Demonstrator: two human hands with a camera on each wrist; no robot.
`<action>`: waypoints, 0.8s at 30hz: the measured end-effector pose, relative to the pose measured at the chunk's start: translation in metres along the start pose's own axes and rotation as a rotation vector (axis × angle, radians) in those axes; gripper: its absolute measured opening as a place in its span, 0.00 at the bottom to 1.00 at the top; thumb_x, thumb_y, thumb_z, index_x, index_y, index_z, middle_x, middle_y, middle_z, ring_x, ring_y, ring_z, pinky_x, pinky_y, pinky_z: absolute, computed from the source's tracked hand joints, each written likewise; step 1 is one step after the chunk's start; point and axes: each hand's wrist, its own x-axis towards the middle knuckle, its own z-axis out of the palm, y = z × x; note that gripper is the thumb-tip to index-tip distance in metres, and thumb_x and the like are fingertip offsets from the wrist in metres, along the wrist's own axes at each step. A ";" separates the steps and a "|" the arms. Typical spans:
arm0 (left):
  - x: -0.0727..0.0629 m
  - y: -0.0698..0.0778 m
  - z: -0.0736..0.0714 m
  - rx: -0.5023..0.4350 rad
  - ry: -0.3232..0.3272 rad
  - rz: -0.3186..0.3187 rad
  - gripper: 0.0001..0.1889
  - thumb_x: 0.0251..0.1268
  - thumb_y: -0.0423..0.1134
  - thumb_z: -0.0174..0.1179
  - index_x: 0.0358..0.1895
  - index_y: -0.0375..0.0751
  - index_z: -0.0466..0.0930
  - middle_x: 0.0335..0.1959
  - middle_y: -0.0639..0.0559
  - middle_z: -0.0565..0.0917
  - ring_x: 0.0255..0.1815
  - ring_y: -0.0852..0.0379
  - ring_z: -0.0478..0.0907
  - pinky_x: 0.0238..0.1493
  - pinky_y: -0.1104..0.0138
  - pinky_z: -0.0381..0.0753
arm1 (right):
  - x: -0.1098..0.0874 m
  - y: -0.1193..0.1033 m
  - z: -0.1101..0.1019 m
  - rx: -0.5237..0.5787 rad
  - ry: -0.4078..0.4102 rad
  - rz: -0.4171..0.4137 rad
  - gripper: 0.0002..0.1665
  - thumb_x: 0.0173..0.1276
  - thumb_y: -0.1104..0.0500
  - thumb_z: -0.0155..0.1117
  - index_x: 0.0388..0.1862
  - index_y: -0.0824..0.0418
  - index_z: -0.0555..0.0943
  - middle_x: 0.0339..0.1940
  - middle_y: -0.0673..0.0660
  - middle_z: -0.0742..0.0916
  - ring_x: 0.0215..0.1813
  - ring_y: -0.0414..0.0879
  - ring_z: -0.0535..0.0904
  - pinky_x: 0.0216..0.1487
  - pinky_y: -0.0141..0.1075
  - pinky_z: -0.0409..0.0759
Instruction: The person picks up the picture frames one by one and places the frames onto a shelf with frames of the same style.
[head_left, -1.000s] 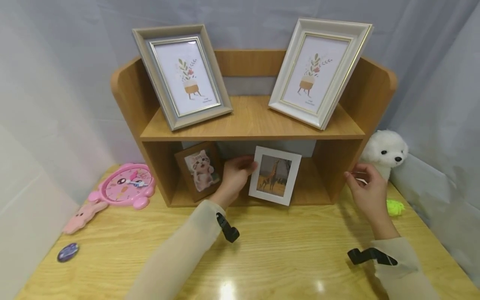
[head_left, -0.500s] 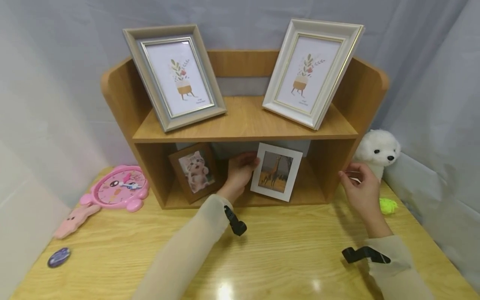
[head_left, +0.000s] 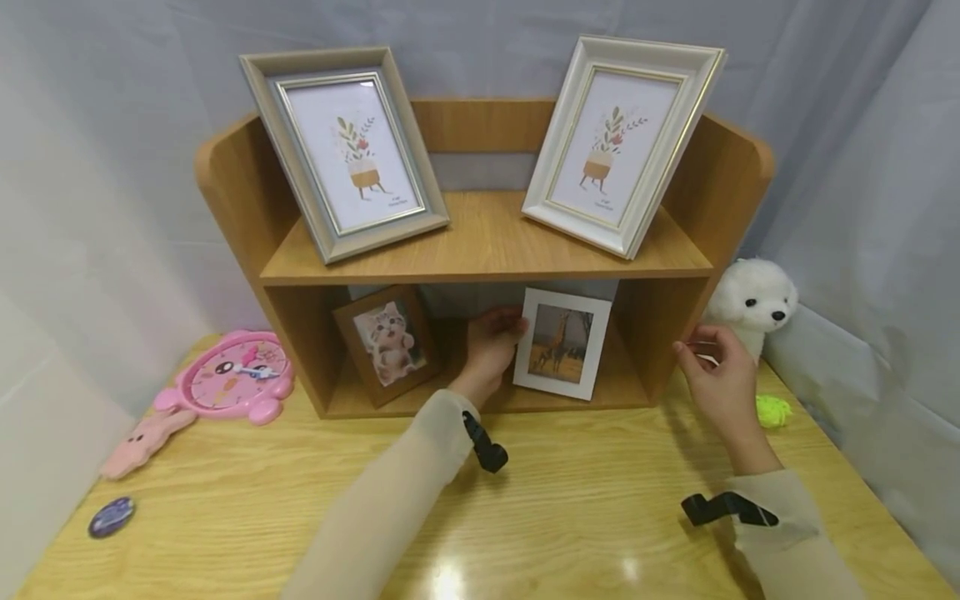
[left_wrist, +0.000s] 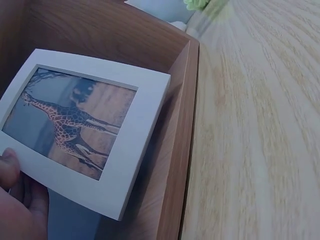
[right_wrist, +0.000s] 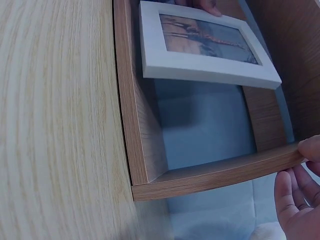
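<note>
By its left edge, my left hand [head_left: 491,346] pinches a white picture frame [head_left: 522,358] with a giraffe photo. The thumb lies on the front and the fingers are behind, as the left wrist view shows. This frame stands slightly tilted at the right part of the lower compartment of a wooden desk shelf [head_left: 487,274]. My right hand [head_left: 723,383] grips the front edge of the shelf's right side panel [right_wrist: 225,177], thumb inside and fingers outside. A brown picture frame [head_left: 420,317] with a kitten photo leans at the left of the same compartment.
On the upper shelf stand a grey-beige picture frame [head_left: 337,244] and a cream picture frame [head_left: 577,225]. A pink clock [head_left: 232,375], a pink plush [head_left: 146,442] and a purple oval object [head_left: 112,517] lie left. Right are a white plush dog [head_left: 753,296] and a yellow-green item [head_left: 772,411].
My left hand has moved the white picture frame to the right inside the lower compartment. My right hand keeps its grip on the side panel. The head view has shifted slightly.
</note>
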 end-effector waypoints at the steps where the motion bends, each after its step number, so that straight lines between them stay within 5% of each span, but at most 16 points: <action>1: 0.000 -0.001 0.001 0.003 -0.001 -0.003 0.09 0.61 0.25 0.65 0.44 0.28 0.84 0.37 0.44 0.87 0.37 0.59 0.80 0.37 0.71 0.78 | 0.000 0.000 0.000 0.003 0.000 0.000 0.13 0.66 0.70 0.66 0.48 0.74 0.76 0.42 0.58 0.82 0.41 0.32 0.78 0.41 0.17 0.78; 7: -0.001 -0.001 0.006 0.026 -0.008 -0.030 0.08 0.63 0.27 0.65 0.45 0.31 0.85 0.39 0.44 0.87 0.40 0.57 0.81 0.39 0.70 0.79 | 0.000 -0.002 0.000 -0.002 -0.001 0.015 0.14 0.65 0.72 0.65 0.48 0.75 0.76 0.43 0.60 0.82 0.40 0.30 0.77 0.40 0.16 0.77; 13: 0.003 -0.004 0.008 0.056 -0.006 -0.067 0.09 0.64 0.28 0.65 0.46 0.33 0.85 0.41 0.45 0.86 0.42 0.55 0.81 0.42 0.68 0.80 | -0.005 -0.027 -0.001 0.017 -0.013 0.005 0.13 0.65 0.75 0.63 0.46 0.79 0.74 0.41 0.63 0.81 0.39 0.31 0.77 0.40 0.17 0.77; 24: 0.006 -0.012 0.012 0.017 -0.014 -0.091 0.10 0.64 0.30 0.66 0.47 0.34 0.86 0.42 0.44 0.87 0.44 0.55 0.82 0.44 0.68 0.81 | 0.000 0.003 0.000 0.023 -0.006 -0.024 0.13 0.65 0.70 0.66 0.46 0.74 0.76 0.39 0.52 0.81 0.40 0.34 0.79 0.40 0.20 0.79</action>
